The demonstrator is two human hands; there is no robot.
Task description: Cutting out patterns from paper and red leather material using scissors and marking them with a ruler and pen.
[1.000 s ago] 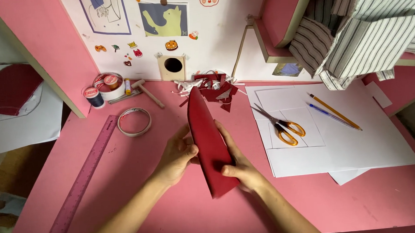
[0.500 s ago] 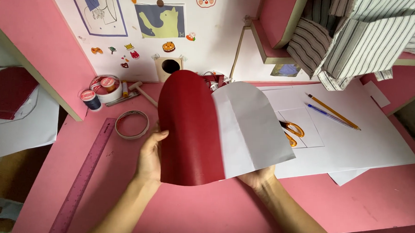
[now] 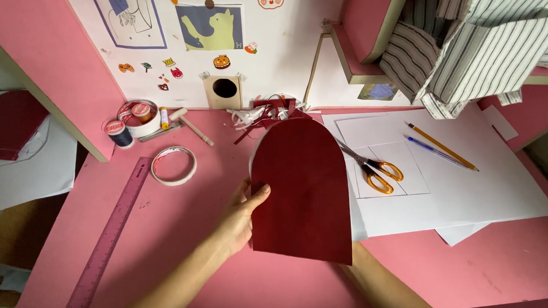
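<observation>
We see the pink surface [image 3: 186, 248] first, w/ white sheets [image 3: 469, 183] on its right half. Above the middle, held up off the surface, the dark red arch-shaped card [image 3: 302, 189]: long axis runs away from us, rounded end far, straight end near. Left hand [image 3: 240, 219] grips its left edge, thumb on the front face, fingers behind. Right hand is hidden behind the card, only the forearm shows below, so its grip we can't tell. Left is the visible hold. Vs. half a sec ago: the card was bent, white back showing on the right; now it's flat, red face to us. Orange-handled scissors [image 3: 371, 169] just right of it.
</observation>
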